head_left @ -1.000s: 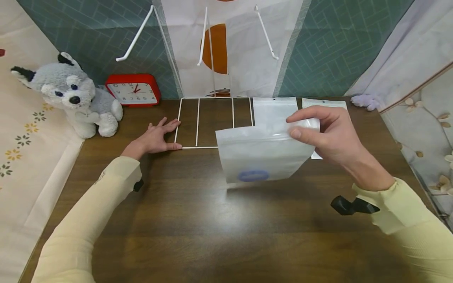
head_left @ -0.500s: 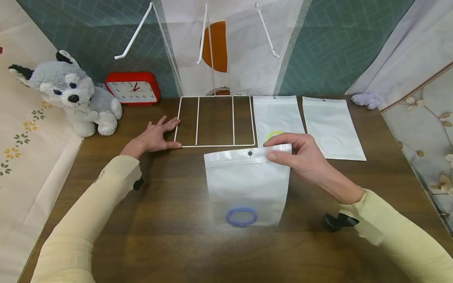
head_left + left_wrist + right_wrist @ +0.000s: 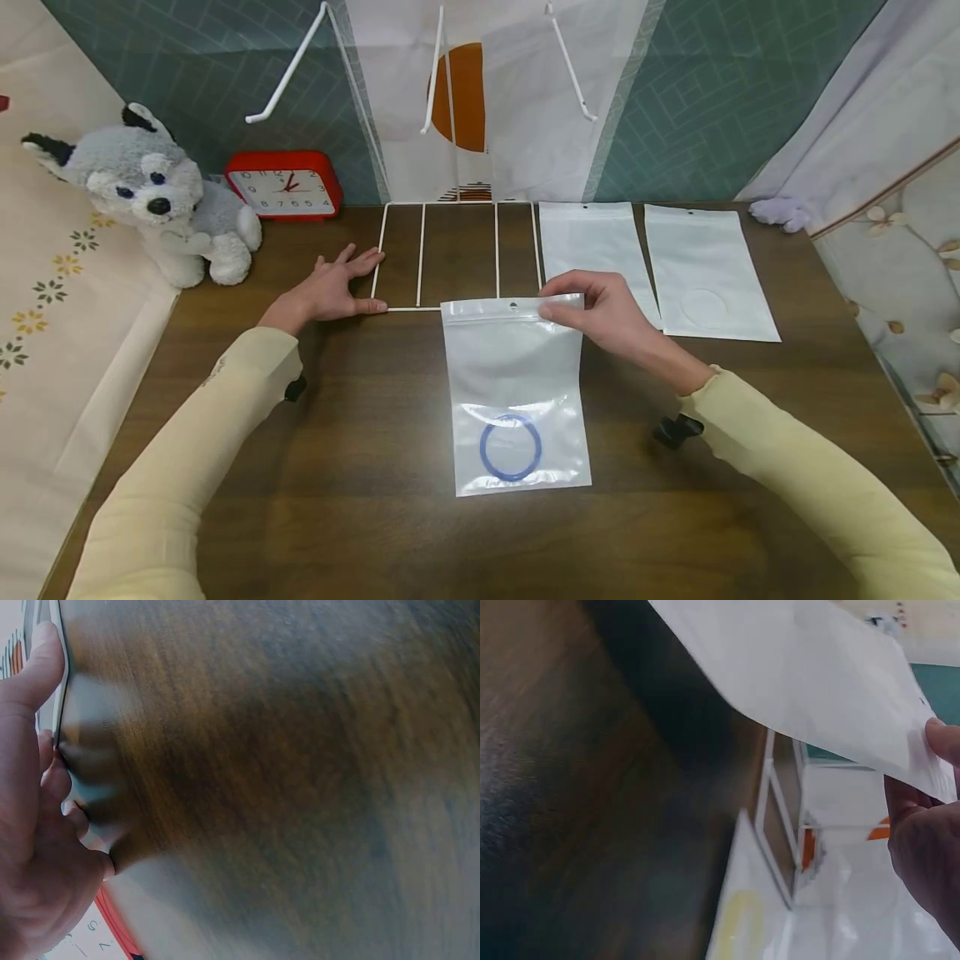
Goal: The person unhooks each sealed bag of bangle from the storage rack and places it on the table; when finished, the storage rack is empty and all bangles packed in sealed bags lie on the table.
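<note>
My right hand (image 3: pixel 603 312) pinches the top right corner of a white zip-lock bag (image 3: pixel 513 367) between thumb and fingers. A blue ring (image 3: pixel 510 478) shows through the bag's clear front, near its lower end. In the right wrist view, the bag (image 3: pixel 802 675) slants above the dark tabletop. At the left, my left hand (image 3: pixel 326 287) is spread, its thumb and fingertips touching the left side of a white wire rack's base (image 3: pixel 421 258). The left wrist view shows this hand (image 3: pixel 45 847) against the table, the thumb at the wire.
Two more white bags lie behind at the right: one (image 3: pixel 596 242) beside the rack, another (image 3: pixel 701 267) farther right. Three white hooks (image 3: pixel 288 71) jut forward above the base. A plush husky (image 3: pixel 165 192) and a red clock (image 3: pixel 285 185) stand at the back left.
The right hand has brought the bag left and toward me, over the front of the rack's base. The bag has swung flatter, its blue ring now facing up. The left hand has stayed put.
</note>
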Action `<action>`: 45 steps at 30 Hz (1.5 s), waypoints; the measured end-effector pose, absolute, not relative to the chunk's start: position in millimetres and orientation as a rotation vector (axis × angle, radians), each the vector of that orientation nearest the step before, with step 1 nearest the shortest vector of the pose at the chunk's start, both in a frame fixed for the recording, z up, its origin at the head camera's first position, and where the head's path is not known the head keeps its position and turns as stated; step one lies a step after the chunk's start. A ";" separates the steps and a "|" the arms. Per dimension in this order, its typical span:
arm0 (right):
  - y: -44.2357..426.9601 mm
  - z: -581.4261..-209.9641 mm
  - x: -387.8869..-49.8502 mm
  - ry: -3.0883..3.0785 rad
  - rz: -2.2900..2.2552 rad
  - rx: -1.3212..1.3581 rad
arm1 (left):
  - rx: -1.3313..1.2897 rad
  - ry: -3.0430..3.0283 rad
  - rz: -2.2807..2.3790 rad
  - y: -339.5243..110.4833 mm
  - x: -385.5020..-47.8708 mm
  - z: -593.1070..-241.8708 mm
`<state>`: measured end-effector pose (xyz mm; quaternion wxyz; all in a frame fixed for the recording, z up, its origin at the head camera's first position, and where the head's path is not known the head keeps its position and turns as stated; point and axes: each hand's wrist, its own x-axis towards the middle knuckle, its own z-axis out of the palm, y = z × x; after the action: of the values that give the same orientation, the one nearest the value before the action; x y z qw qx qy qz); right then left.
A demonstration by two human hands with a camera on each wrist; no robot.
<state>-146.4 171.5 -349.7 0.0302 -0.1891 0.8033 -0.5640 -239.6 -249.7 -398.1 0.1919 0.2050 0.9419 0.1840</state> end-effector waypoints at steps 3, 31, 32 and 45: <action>168.0 -360.2 -151.0 2.494 -1.716 -0.558 | 0.578 2.645 0.510 -249.9 -240.4 -398.5; 160.3 -397.2 -169.6 2.747 -1.289 -0.877 | 0.562 2.631 0.512 -247.2 -242.9 -396.1; 159.4 -397.6 -169.8 2.756 -1.268 -0.885 | 0.562 2.631 0.511 -247.4 -242.7 -396.3; 152.1 -402.6 -171.2 2.946 -1.041 -1.085 | 0.561 2.633 0.514 -250.1 -239.5 -399.5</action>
<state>-171.2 152.1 -402.6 -0.0830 -0.3269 0.8877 -0.3135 -239.5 -250.1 -399.5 0.1993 0.2005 0.9415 0.1837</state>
